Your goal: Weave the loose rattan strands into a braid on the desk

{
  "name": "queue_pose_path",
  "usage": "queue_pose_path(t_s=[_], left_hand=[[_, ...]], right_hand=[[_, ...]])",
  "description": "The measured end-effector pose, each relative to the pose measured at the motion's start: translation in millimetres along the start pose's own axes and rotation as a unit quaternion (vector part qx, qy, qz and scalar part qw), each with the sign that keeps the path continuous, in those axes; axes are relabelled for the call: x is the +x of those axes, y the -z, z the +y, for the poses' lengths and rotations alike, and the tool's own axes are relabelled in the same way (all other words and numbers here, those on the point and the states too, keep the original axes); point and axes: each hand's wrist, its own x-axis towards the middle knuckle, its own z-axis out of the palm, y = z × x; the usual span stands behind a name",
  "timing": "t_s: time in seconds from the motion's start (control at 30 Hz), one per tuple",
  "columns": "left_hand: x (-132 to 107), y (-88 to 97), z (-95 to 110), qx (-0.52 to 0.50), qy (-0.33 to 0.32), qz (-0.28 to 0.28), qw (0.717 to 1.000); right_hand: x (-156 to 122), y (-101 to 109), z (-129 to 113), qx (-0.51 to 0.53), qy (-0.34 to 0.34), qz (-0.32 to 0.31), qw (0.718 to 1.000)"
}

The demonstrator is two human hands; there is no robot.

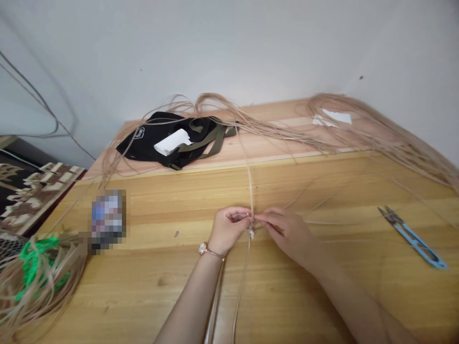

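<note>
Hands: the person's bare left hand [227, 228] and right hand [285, 234] meet above the near half of the table, fingertips almost touching.

Grip: narrow on both sides; thumbs and fingertips pinch together on long pale tan cane strands [250, 188], with the fingers curled in.

Held work: one strand rises from the pinch toward the far side, and another runs down toward the near edge. Just below the pinch sits a small whitish tuft [251, 234], too small to tell whether it is a knot.

Wrist: a rose-gold bracelet watch [203, 248] sits on the left wrist.

Table: a honey-coloured wooden tabletop [333, 296] runs under both hands, with a lighter wooden board [272, 143] beyond it against a white wall [229, 48].

Right side: blue-handled steel thread snips [412, 237] lie well apart from the right hand, and a white paper scrap [332, 117] lies under the strands at the far right.

Far side: a black fabric bag [154, 141] with olive straps lies on the board, a white paper piece [172, 142] on top.

Left side: a coiled strand bundle [39, 282] with bright green netting [36, 255] lies at the near left, beside a pixelated, unreadable object [107, 220].
</note>
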Motion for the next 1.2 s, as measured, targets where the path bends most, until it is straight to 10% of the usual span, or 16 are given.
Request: queue_pose_path(t_s=[0.37,0.67,1.2], left_hand=[[-0.6,-0.7,3.3,0.000,0.016,-0.004,1.000],[-0.7,-0.9,3.0,0.008,0.020,-0.003,1.000],[1.1,-3.2,-2.1,0.036,0.003,0.000,0.999]], right_hand=[[2.0,2.1,-4.4,0.028,-0.173,-0.001,0.985],[2.2,11.5,1.2,-0.051,-0.104,-0.021,0.993],[4.1,16.5,-2.1,0.179,-0.114,-0.085,0.974]])
